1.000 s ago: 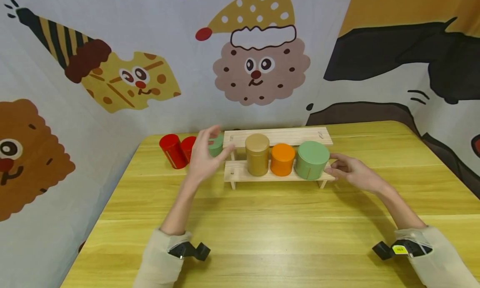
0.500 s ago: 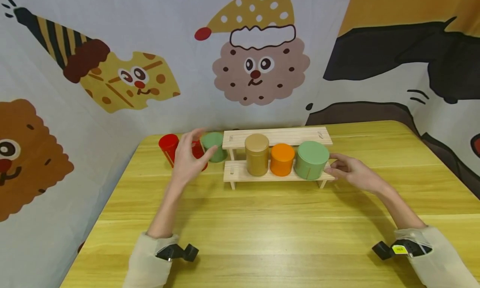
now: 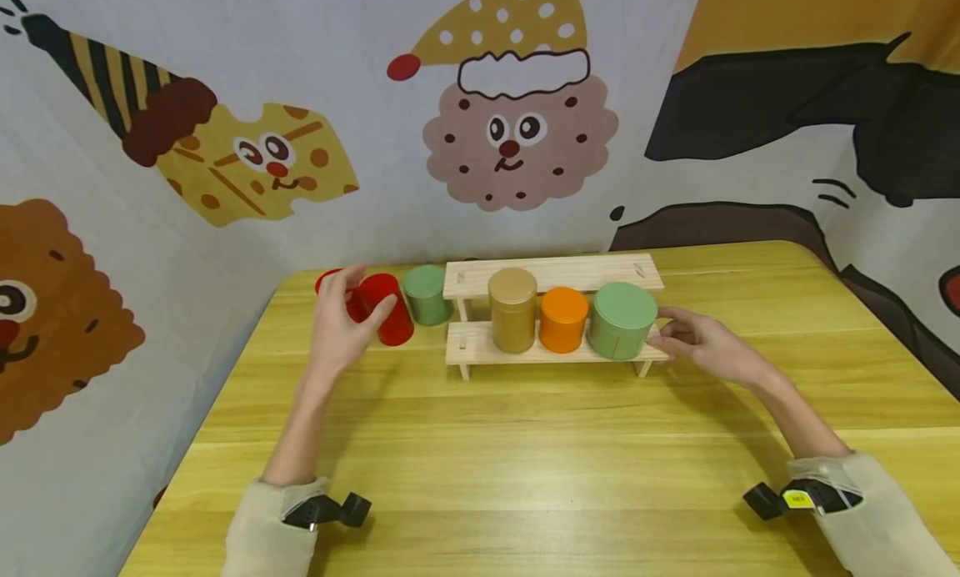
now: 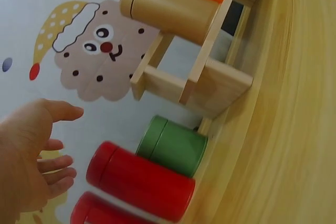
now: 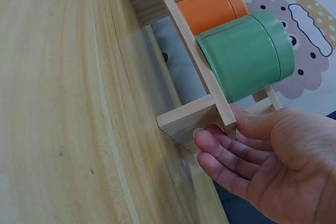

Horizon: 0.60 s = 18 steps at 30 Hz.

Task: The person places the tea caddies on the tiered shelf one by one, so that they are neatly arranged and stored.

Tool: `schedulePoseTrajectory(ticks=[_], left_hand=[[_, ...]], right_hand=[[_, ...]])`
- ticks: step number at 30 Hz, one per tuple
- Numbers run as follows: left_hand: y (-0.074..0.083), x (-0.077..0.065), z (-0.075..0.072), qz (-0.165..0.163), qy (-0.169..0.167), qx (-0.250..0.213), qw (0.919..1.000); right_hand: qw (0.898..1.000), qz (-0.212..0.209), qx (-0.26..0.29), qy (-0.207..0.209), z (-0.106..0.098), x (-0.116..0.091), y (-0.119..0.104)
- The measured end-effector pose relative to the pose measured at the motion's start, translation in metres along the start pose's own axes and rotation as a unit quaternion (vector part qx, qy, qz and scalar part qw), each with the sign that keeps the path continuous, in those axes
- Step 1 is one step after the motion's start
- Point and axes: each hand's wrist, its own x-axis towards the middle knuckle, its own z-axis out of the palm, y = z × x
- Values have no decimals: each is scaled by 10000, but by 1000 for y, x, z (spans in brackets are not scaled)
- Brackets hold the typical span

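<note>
Left hand (image 3: 337,327): thumb and fingers apart, holding nothing, near a red cylindrical tin (image 3: 390,312) left of the two-tier pale wooden shelf (image 3: 558,273). Right hand (image 3: 712,349) pinches the shelf's right end; if I tug there, the wide green cylindrical tin (image 3: 622,323) on it could topple.

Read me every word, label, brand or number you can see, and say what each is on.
No text is readable.
Yellow label on the black device worn at the right cream sleeve: dark marks, too small to read.
Cylindrical gold canister, orange canister, two green canisters, two red canisters: no lettering on the sides shown.
Pale wooden two-tier shelf: no lettering seen.
</note>
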Motion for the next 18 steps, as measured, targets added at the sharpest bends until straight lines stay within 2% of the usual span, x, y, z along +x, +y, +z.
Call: schedulePoseTrajectory(ticks=[6, 13, 18], left_hand=[[-7, 1, -12, -356, 48, 192, 9992], [-12, 2, -21, -566, 166, 284, 9979], [-22, 3, -25, -606, 336, 365, 9969]], right_hand=[[10000, -17, 20, 12, 0, 0, 0], [10000, -17, 6, 4, 0, -1, -1], [10000, 1, 15, 0, -1, -1, -1]])
